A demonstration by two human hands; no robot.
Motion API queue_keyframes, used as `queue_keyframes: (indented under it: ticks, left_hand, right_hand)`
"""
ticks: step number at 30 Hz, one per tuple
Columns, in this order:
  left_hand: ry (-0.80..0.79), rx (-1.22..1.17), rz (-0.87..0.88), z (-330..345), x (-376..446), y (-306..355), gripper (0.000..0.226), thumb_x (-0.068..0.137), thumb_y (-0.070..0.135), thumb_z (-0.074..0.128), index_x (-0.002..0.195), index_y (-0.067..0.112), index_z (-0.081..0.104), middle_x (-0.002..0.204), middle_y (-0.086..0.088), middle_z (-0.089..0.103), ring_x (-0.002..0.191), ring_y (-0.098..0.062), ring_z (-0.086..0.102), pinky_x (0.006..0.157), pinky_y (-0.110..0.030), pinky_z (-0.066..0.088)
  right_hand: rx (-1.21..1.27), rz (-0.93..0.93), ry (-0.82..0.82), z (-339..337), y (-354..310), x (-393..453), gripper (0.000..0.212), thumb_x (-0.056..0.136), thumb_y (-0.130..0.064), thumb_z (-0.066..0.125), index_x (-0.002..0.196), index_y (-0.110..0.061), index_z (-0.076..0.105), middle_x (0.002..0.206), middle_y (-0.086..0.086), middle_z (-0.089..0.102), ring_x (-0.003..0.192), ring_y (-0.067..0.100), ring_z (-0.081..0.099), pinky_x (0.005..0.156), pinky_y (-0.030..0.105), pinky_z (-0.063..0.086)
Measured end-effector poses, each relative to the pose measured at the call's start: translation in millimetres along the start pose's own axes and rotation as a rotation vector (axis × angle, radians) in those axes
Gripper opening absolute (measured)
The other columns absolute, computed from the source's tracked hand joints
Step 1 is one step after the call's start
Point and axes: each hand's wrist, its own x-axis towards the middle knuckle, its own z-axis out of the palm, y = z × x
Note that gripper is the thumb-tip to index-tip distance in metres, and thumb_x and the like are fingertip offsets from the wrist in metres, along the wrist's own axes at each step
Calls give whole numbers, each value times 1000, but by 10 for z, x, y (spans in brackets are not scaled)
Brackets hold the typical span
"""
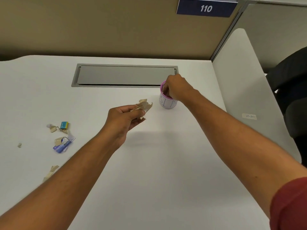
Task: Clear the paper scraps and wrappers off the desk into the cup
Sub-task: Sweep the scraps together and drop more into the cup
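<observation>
Scraps being fed into the pink-rimmed white paper cup [167,102]

The right hand [176,87] is dipped into the cup mouth, its finger spread hidden. A crumpled tan paper bundle [144,105] is pinched in the left hand [123,117], just beside the cup; it should be released only once directly above the rim.

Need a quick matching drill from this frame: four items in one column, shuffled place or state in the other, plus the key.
Items:
1. left hand
2. right hand
3. cup
4. blue wrapper

Places or states:
A. lying on the desk at far left, among scraps
B. holding a bunch of tan paper scraps above the desk
C. upright near the grey hatch, pink rim
D. fingers dipped into the cup's mouth

Pairs: 1-B, 2-D, 3-C, 4-A
</observation>
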Motion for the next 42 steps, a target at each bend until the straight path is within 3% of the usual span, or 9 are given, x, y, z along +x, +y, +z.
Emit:
queue_keyframes:
  ticks: [3, 8, 10, 14, 18, 22, 27, 32, 42]
  left_hand:
    - [-13, 15, 10, 10, 12, 5, 30, 84, -5, 77, 114, -3, 76, 119, -6, 78, 110, -29, 76, 86, -29, 63]
    - [-40, 40, 24, 131, 99, 52, 30, 84, -6, 77, 113, -4, 76, 121, -7, 78, 109, -30, 76, 86, -29, 63]
    - [-42, 76, 34, 222, 170, 95, 31, 83, -7, 77, 114, -5, 75, 120, -10, 77, 107, -30, 76, 84, -29, 63]
    - [-42, 246, 97, 509, 360, 241, 29, 84, -5, 77, 113, -3, 76, 116, -15, 77, 97, -28, 76, 86, -32, 65]
    - [-8, 711, 338, 916, 628, 330, 27, 86, 6, 79, 113, 6, 80, 109, -12, 78, 98, -28, 74, 89, -38, 64]
    - [-30, 1271, 573, 1230, 922, 340, 33, 88, 20, 79, 120, 11, 78, 115, -10, 77, 103, -26, 70, 77, -27, 51]
    - [-143, 1746, 693, 1357, 1150, 212, 41, 89, 27, 78, 123, 4, 71, 116, -18, 73, 103, -34, 68, 86, -37, 54]
    - [-233, 1872, 701, 1408, 1209, 141, 46, 89, 20, 78, 132, 10, 68, 125, -18, 70, 110, -37, 68, 93, -40, 56]
    - [-315, 1782, 676, 1451, 1071, 598, 40, 83, 11, 79, 120, 24, 77, 120, -11, 70, 103, -34, 67, 70, -35, 46]
  right_hand:
    - [125, -17, 66, -197, 91, -101, 28, 84, -19, 84, 111, -13, 80, 116, 11, 74, 100, 30, 71, 85, 36, 60]
    - [468, -9, 593, -34, 396, -582, 15, 96, -19, 65, 98, -14, 79, 98, 2, 78, 85, 17, 69, 78, 33, 58]
    - [547, 47, 692, 307, 513, -777, 16, 99, -18, 60, 101, -14, 75, 99, 2, 74, 89, 18, 67, 80, 35, 57]
    - [514, 78, 518, 1076, 679, -1049, 24, 101, -15, 58, 121, -8, 68, 124, 9, 67, 118, 28, 63, 101, 41, 51]
    - [410, 7, 405, 1603, 678, -1211, 37, 103, -23, 57, 136, -7, 59, 153, 12, 48, 148, 29, 39, 124, 38, 31]
    - [352, 8, 456, 1717, 656, -1180, 43, 102, -31, 55, 137, -7, 58, 156, 13, 46, 151, 30, 34, 124, 43, 31]
    - [328, 12, 486, 1698, 641, -1182, 44, 100, -31, 57, 135, -5, 59, 151, 16, 50, 148, 32, 40, 121, 46, 35]
    - [334, 21, 493, 1714, 641, -1184, 45, 100, -30, 57, 136, -4, 59, 152, 17, 51, 147, 33, 41, 122, 46, 35]
    - [316, 12, 527, 1718, 632, -1188, 42, 99, -25, 58, 134, -3, 61, 149, 19, 54, 145, 35, 44, 121, 47, 37]
